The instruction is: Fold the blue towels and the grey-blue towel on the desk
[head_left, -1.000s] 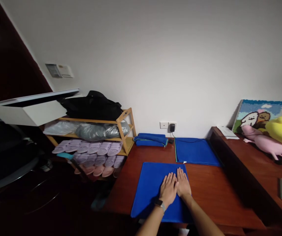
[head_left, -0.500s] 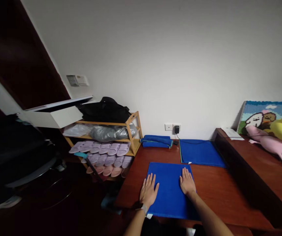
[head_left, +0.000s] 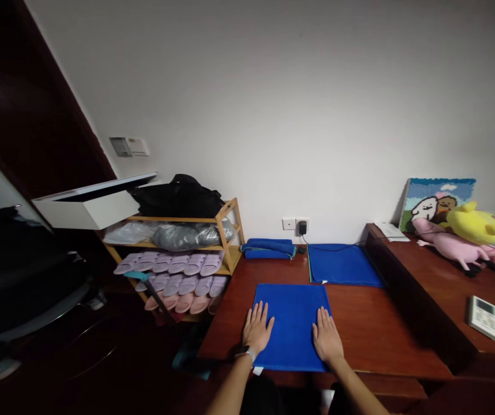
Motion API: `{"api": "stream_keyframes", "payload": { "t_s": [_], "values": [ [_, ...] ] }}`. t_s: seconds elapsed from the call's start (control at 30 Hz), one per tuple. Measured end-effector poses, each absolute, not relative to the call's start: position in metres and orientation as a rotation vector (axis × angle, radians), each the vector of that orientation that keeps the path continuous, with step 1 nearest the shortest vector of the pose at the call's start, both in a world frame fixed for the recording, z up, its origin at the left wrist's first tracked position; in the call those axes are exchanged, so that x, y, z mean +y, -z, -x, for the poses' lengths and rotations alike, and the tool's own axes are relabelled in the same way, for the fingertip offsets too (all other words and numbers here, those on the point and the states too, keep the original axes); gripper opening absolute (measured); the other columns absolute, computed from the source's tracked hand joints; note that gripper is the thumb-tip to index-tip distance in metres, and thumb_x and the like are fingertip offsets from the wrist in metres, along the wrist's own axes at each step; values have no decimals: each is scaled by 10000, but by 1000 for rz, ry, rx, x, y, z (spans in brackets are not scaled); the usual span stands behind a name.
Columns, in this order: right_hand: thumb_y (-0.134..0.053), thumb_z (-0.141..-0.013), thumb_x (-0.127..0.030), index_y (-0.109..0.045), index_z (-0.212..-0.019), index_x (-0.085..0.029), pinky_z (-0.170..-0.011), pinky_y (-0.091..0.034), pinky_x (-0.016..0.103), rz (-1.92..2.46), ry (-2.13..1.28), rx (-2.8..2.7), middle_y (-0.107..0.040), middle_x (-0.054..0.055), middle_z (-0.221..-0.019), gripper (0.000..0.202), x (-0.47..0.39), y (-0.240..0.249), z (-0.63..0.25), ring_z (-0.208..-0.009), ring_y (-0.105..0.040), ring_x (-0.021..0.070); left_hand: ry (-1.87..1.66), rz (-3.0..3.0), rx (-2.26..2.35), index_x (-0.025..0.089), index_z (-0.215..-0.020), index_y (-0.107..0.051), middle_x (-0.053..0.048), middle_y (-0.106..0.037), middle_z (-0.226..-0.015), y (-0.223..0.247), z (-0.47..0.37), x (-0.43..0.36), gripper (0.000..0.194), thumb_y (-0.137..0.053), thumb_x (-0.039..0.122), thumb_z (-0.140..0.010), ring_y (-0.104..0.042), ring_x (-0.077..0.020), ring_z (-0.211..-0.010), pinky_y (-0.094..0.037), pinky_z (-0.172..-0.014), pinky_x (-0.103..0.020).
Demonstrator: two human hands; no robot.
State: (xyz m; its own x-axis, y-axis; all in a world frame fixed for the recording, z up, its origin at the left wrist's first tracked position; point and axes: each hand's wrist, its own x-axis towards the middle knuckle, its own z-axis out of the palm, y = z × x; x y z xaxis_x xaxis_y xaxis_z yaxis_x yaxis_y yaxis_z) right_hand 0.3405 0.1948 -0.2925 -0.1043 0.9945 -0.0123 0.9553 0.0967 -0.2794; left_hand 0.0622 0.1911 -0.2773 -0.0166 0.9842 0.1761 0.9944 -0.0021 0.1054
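Note:
A blue cloth (head_left: 293, 328) lies spread flat near the front edge of the wooden table (head_left: 377, 323), a white tag showing at its lower left corner. My left hand (head_left: 257, 328) rests flat on its left side, fingers stretched out. On the right side of the cloth lies my right hand (head_left: 327, 335), palm down with fingers extended. Neither hand grips anything. Behind, a second blue cloth (head_left: 344, 264) with a green edge lies flat, and a folded blue cloth (head_left: 268, 248) sits against the wall.
Left of the table stands a wooden rack (head_left: 230, 230) with rows of slippers (head_left: 178, 284) and a black bag (head_left: 180, 196) on top. A side table at right bears a calculator (head_left: 483, 317) and plush toys (head_left: 480, 226). A black plug (head_left: 302, 227) sits in the wall socket.
My right hand has slid toward the front edge along the cloth's right side. My left hand stays on the left side. The view has turned slightly right.

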Motion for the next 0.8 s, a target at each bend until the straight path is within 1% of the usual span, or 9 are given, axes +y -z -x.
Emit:
{"api": "stream_keyframes", "payload": {
  "t_s": [0.1,0.17,0.23,0.3,0.37,0.47,0.57,0.7,0.8],
  "values": [
    [-194,-1028,-406,-240,-1598,-7,-1293,-116,387,1960,-343,-2181,-193,136,-1692,697,196,288,-339,-1575,-140,237,404,2227,-2061,174,-1586,-376,-110,-330,-1669,266,-91,191,634,-266,508,-1058,-273,-263,-1555,-225,-1281,-497],
    [-185,-1027,-400,-246,-1595,-4,-1292,-121,392,1958,-333,-2195,-192,137,-1689,695,196,287,-339,-1575,-137,237,512,2358,-1885,200,-1604,-332,-72,-302,-1686,263,-124,190,605,-226,470,-1073,-256,-231,-1561,-244,-1280,-470],
    [-182,-1025,-390,-244,-1595,-3,-1291,-117,390,1955,-315,-2220,-188,136,-1688,691,195,287,-341,-1575,-134,237,563,2500,-1762,226,-1613,-306,-41,-304,-1688,267,-160,188,593,-207,463,-1079,-260,-206,-1560,-271,-1273,-440],
    [-196,-1018,-373,-244,-1595,-6,-1291,-112,387,1946,-308,-2250,-181,132,-1688,685,195,286,-342,-1575,-129,237,543,2580,-1773,224,-1612,-311,-45,-333,-1675,274,-188,186,606,-190,484,-1078,-278,-203,-1553,-284,-1270,-434],
    [-208,-1013,-366,-253,-1594,-10,-1290,-112,390,1934,-309,-2268,-183,130,-1686,683,195,287,-343,-1575,-126,240,492,2604,-1837,226,-1612,-312,-53,-349,-1667,282,-198,184,625,-174,512,-1073,-281,-209,-1552,-268,-1275,-451],
    [-190,-1020,-382,-249,-1592,-6,-1291,-114,398,1938,-305,-2248,-191,140,-1684,687,196,288,-342,-1575,-132,245,412,2604,-1885,251,-1620,-283,-57,-304,-1682,289,-175,181,655,-197,573,-1056,-252,-228,-1562,-237,-1281,-482],
    [-167,-1028,-388,-228,-1593,1,-1292,-112,396,1952,-289,-2231,-183,148,-1688,689,196,292,-341,-1575,-134,245,335,2484,-2011,249,-1623,-270,-66,-254,-1696,290,-122,175,682,-202,603,-1044,-234,-246,-1566,-227,-1278,-495],
    [-169,-1031,-417,-229,-1597,-9,-1290,-117,395,1955,-266,-2229,-187,137,-1690,701,198,298,-341,-1573,-144,246,279,2284,-2162,237,-1623,-271,-54,-261,-1695,290,-61,162,684,-189,596,-1047,-228,-238,-1569,-227,-1277,-479],
    [-173,-1029,-417,-231,-1598,-9,-1289,-124,399,1967,-252,-2232,-190,135,-1688,702,200,299,-340,-1572,-147,246,261,2242,-2182,231,-1626,-259,-49,-256,-1697,289,-46,156,684,-194,590,-1048,-225,-233,-1570,-236,-1274,-466]
  ]
}}
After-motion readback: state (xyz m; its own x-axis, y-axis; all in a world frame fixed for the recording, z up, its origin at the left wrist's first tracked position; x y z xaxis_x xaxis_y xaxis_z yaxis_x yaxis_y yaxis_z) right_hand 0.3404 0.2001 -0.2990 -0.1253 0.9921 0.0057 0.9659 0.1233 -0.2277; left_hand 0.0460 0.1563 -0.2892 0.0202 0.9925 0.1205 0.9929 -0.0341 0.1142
